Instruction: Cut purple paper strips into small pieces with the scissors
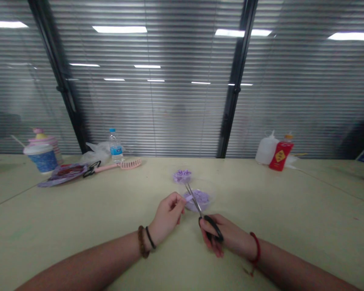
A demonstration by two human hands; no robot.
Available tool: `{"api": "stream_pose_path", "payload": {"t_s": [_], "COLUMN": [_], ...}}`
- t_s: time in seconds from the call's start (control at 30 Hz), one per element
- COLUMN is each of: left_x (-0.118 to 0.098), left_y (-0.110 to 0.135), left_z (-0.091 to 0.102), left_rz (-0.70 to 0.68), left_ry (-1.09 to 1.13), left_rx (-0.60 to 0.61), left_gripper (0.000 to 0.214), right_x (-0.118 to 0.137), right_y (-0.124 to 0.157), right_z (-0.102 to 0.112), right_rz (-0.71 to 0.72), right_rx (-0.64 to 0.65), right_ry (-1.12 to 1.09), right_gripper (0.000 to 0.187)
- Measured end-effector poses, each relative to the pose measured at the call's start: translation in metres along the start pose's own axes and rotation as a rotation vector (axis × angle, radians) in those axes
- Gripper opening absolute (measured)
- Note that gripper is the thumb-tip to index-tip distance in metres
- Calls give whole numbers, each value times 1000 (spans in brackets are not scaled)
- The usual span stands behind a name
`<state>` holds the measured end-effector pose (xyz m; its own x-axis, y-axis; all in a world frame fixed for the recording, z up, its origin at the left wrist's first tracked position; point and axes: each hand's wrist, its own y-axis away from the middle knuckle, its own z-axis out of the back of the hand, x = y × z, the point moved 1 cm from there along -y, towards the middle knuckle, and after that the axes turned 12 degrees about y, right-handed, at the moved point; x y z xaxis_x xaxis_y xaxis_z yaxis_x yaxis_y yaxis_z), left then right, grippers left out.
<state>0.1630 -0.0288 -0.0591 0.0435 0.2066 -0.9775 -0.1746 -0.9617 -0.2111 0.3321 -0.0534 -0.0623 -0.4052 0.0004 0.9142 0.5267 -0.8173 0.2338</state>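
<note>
Between the fingertips of my left hand [169, 212] is a thin pale purple strip [189, 198], pinched at one end. My right hand [215, 234] grips black-handled scissors [197, 204] whose slightly parted blades point away from me and cross the strip. Under the blades stands a clear round bowl [210, 199] holding small purple pieces [202, 196]. Just behind it is a smaller clear container [182, 176] with darker purple bits. How far the strip sits between the blades is too blurred to tell.
At the back left are a blue-and-white cup [42, 158], a purple package [63, 174], a pink hairbrush [130, 163] and a water bottle [115, 147]. A white squeeze bottle [266, 149] and a red bottle [280, 155] stand back right, before the glass partition [182, 117].
</note>
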Motion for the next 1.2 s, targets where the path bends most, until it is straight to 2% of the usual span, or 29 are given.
{"api": "stream_pose_path", "payload": {"t_s": [0.5,0.97,1.2], "left_x": [0,1,-1], "left_y": [1,-1,-1], "left_z": [0,1,0], "left_rz": [-23,24,46], "left_ry": [-32,1,9], "left_rx": [-6,2,17], "left_gripper": [30,30,30], "right_x": [-12,-7,-4], "right_y": [-5,-3,-3], "right_z": [4,3,2], "right_rz": [47,47,31], "right_rx": [74,7,-42], "right_ry": [-88,-104,-34], "right_gripper": [60,56,53]}}
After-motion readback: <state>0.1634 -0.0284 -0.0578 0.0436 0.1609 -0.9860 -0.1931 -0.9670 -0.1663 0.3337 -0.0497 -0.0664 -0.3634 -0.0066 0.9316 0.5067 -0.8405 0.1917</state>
